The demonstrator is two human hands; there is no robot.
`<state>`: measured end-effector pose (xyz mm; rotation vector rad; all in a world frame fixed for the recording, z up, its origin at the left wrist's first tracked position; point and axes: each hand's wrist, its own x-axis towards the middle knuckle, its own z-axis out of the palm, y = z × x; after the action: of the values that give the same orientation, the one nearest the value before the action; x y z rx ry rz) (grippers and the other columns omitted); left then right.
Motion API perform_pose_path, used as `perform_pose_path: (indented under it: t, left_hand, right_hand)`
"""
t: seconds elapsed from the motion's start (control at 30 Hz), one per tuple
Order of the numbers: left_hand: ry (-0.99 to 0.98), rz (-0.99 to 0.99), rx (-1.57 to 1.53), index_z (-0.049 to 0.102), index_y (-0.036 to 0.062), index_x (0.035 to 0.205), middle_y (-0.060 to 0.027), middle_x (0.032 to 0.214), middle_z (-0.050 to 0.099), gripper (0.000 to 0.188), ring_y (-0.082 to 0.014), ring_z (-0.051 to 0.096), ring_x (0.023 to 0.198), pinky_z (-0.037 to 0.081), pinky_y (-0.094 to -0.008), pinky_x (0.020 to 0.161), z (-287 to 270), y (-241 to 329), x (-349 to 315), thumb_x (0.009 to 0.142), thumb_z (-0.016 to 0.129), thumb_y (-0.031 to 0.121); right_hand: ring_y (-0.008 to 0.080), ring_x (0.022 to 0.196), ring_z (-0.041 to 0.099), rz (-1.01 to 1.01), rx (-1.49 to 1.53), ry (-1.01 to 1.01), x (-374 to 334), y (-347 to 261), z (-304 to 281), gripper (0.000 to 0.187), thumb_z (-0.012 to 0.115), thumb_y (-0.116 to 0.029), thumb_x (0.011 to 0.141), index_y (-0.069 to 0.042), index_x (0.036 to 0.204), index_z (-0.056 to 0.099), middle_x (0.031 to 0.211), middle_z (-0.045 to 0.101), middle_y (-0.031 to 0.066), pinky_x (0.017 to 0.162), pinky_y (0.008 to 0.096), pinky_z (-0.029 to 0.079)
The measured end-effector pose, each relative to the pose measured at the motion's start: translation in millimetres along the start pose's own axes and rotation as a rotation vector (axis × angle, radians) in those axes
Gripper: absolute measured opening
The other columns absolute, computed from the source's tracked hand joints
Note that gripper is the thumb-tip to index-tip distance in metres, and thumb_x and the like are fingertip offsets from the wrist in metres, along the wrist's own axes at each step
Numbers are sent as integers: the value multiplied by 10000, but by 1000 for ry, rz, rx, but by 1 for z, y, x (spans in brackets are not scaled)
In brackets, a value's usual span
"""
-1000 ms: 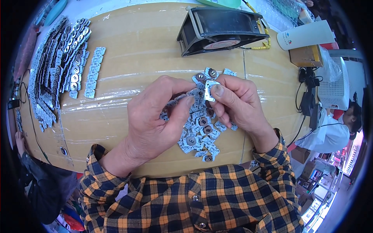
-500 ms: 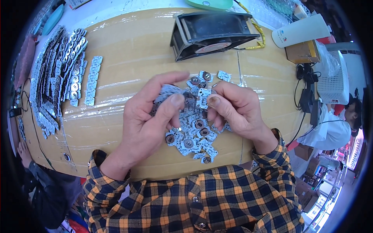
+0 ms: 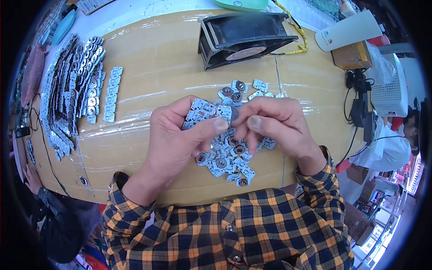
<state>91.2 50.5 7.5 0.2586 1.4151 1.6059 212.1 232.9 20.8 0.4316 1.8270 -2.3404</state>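
My left hand (image 3: 173, 139) is closed on a strip of small white circuit boards (image 3: 200, 111), its thumb pressing on top near the right end. A round grey disc component (image 3: 234, 115) shows at that end of the strip. Beside it is my right hand (image 3: 279, 128), with the index fingertip at the disc's edge. Its fingers are bent and the thumb sits apart from the index tip, with nothing visible between them. Beneath both hands lies a loose heap of separate small boards (image 3: 220, 163), several carrying round dark discs; the hands hide part of it.
Many board strips (image 3: 72, 90) are stacked at the left, with a single strip (image 3: 112, 94) beside them. A black fan (image 3: 245, 38) stands at the back. At the right are a white cylinder (image 3: 348, 30), a cardboard box (image 3: 353, 56), black adapters (image 3: 357, 110) and a white basket (image 3: 389, 90).
My left hand has turned the strip to show its face and moved its thumb to the end. My right thumb has come off the end board, and the right hand has shifted slightly right.
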Motion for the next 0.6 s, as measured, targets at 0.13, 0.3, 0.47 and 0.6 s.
perform_pose_path:
  t: [0.13, 0.3, 0.47, 0.6]
  left_hand:
    - [-60, -67, -90, 673, 13, 927, 12, 625, 601, 145, -24, 465, 464, 324, -174, 417, -1, 1, 1, 827, 735, 98]
    - [-176, -195, -308, 625, 0, 958, -52, 752, 628, 136, -43, 477, 490, 304, -175, 411, -2, 3, -1, 842, 678, 46]
    - [-192, -204, -416, 635, -7, 996, -56, 808, 653, 147, -38, 483, 515, 312, -169, 419, -13, -1, 2, 861, 676, 32]
    - [-53, -51, -186, 630, 7, 950, -41, 761, 649, 121, -33, 492, 510, 330, -162, 430, -9, 1, 0, 855, 691, 51]
  right_hand:
    - [175, 644, 638, -783, -780, 247, 13, 12, 4, 261, 679, 96, 703, 12, 950, 659, 838, 649, 113, 542, 252, 498]
    - [237, 725, 653, -1034, -1147, 200, 8, 10, -1, 317, 733, 31, 660, -1, 969, 668, 922, 647, 121, 593, 295, 523]
    - [249, 730, 651, -1172, -1369, 162, 2, 8, 6, 357, 727, 28, 604, -8, 955, 675, 941, 642, 121, 548, 310, 524]
    - [216, 728, 656, -1038, -1260, 200, 2, 9, 10, 230, 715, 33, 730, 46, 940, 623, 896, 641, 142, 542, 276, 524]
